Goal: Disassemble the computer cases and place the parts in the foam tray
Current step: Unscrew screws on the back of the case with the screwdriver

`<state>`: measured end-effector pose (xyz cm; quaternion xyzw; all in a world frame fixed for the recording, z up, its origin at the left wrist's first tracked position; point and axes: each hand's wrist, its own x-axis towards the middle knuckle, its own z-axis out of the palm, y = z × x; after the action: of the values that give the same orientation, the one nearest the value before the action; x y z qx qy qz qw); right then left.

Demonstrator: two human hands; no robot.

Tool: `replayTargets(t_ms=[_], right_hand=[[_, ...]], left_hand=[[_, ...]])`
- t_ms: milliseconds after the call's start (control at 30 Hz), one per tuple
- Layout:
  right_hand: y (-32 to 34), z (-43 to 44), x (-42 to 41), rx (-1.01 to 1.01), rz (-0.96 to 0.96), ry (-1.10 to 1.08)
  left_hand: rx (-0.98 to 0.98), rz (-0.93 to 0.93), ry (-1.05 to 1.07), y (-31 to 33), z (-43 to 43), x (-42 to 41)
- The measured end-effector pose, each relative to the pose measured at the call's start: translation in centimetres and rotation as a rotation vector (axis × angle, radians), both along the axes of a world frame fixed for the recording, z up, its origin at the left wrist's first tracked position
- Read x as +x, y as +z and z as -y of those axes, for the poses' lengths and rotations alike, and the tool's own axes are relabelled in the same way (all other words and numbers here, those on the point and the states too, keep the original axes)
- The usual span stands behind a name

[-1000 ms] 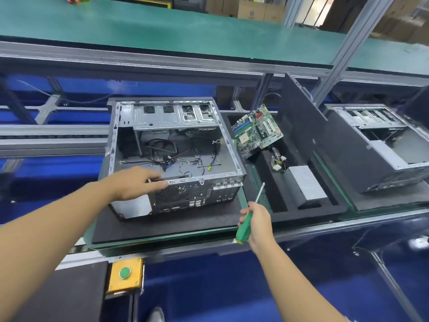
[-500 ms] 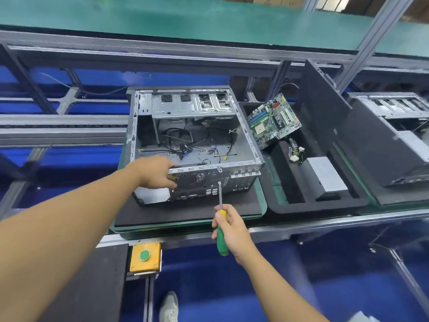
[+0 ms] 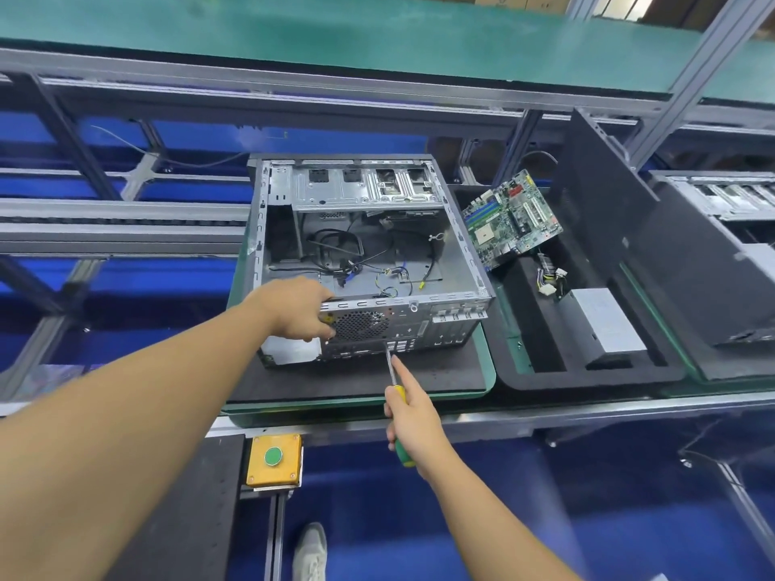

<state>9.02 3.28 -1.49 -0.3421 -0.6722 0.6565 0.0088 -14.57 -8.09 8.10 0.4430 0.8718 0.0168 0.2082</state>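
Right grip (image 3: 413, 417) wraps the screwdriver (image 3: 401, 393); left grip (image 3: 300, 308) seemingly clutches the computer case (image 3: 457, 262) rear rim.

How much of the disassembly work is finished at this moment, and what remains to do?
Done: the motherboard and the power supply are in the foam tray, and the computer case is open. In hand: the left hand grips the case's rear edge while the right hand sets the screwdriver tip against the rear panel. Left: the cables inside, then the second case on the right.
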Motion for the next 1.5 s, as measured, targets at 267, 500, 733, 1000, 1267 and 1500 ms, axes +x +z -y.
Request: replayTargets(t_ms=[267,500,733,1000,1267,1500], right_hand=[[0.1,-0.4,-0.2,-0.031,-0.011,-0.030],[0.1,-0.1,-0.3,-0.060,-0.013,-0.044],[0.3,0.1,-0.3,-0.057,-0.017,-0.028],[0.6,0.1,-0.2,-0.048,-0.002,-0.021],[0.9,-0.1,-0.2,-0.084,0.013,-0.047],[1.9,0.2,-0.6,-0.243,-0.014,-0.107]], left_hand=[[-0.005,-0.006,0.000,-0.2,0.0,-0.1],[-0.009,0.012,0.010,-0.3,-0.1,-0.2],[-0.008,0.000,0.007,-0.4,0.0,-0.3],[-0.010,-0.013,0.007,-0.7,-0.2,-0.5],[-0.021,0.012,0.012,-0.5,-0.1,-0.3],[-0.005,0.016,0.008,-0.2,0.0,-0.1]])
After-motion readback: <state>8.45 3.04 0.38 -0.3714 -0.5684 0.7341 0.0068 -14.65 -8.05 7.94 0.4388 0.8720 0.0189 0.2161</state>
